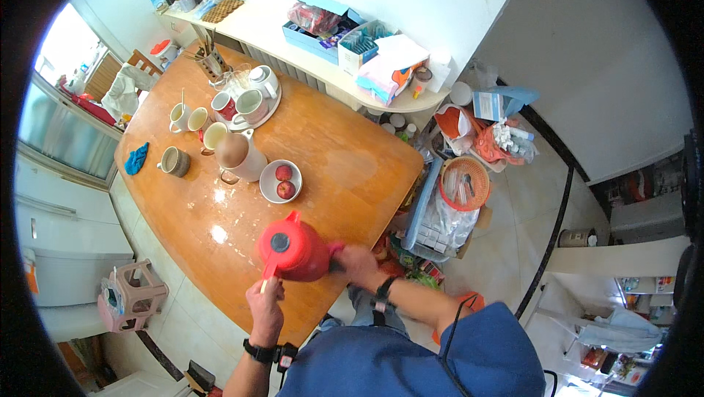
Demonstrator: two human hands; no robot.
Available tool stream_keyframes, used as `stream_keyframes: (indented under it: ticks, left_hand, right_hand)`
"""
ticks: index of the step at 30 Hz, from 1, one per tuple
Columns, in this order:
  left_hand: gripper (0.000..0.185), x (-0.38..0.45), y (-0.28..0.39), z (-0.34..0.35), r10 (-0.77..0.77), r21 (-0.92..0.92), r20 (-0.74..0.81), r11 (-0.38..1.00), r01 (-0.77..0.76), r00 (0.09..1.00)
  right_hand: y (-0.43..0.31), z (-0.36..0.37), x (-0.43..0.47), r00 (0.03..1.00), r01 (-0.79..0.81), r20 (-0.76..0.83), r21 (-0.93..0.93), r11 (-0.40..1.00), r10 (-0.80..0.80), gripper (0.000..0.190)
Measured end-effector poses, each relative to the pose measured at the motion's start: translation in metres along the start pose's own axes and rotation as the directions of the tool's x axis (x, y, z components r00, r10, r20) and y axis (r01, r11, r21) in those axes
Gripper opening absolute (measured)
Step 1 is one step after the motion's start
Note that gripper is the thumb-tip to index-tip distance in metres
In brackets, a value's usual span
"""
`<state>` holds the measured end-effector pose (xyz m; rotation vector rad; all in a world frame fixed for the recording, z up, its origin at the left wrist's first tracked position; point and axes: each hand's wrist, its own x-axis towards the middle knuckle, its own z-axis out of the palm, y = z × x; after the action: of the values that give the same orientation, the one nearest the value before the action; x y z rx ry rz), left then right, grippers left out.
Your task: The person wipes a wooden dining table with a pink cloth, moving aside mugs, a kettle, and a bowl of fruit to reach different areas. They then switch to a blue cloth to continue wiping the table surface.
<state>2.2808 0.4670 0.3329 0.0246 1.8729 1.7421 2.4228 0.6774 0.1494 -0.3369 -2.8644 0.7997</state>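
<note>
A red insulated jug is tilted over the near end of the wooden table, its round lid with a black disc facing up and left. My left hand grips the jug's handle, where a pale yellow strip shows by the fingers. At the jug's lower end is my right hand, blurred, with a small magenta cloth-like item in its fingers against the jug. Just beyond the jug stands a white bowl holding two red apples. Behind that bowl is a white pitcher with a blurred brown round thing at its mouth.
Several mugs and a round tray with cups stand on the table's far part. A blue cloth lies at the left edge. A storage bin and an orange basket are beside the table's right side.
</note>
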Motion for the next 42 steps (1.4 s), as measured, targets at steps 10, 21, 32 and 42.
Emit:
stream_keyframes:
  ticks: [10,21,32,42]
  left_hand:
    - [0.048,0.125,0.036,0.133,0.083,-0.108,0.145,0.992,-0.068,0.986]
    - [0.052,0.259,0.064,0.187,0.316,0.047,0.063,0.947,-0.319,0.947]
    - [0.068,0.277,0.047,0.163,0.227,0.089,0.111,0.967,-0.238,0.967]
    - [0.043,0.123,-0.008,0.000,0.405,0.060,0.127,0.908,-0.415,0.905]
  right_hand:
    - [-0.037,-0.009,-0.046,0.994,-0.022,-0.101,0.163,0.986,0.039,0.045]
    - [0.003,-0.051,-0.080,0.868,-0.294,-0.252,0.435,0.851,0.429,0.052]
    - [0.154,-0.068,0.079,0.725,-0.333,-0.560,0.225,0.915,0.402,0.054]
    - [-0.030,0.042,0.098,0.940,-0.121,-0.333,-0.113,0.986,0.077,0.026]
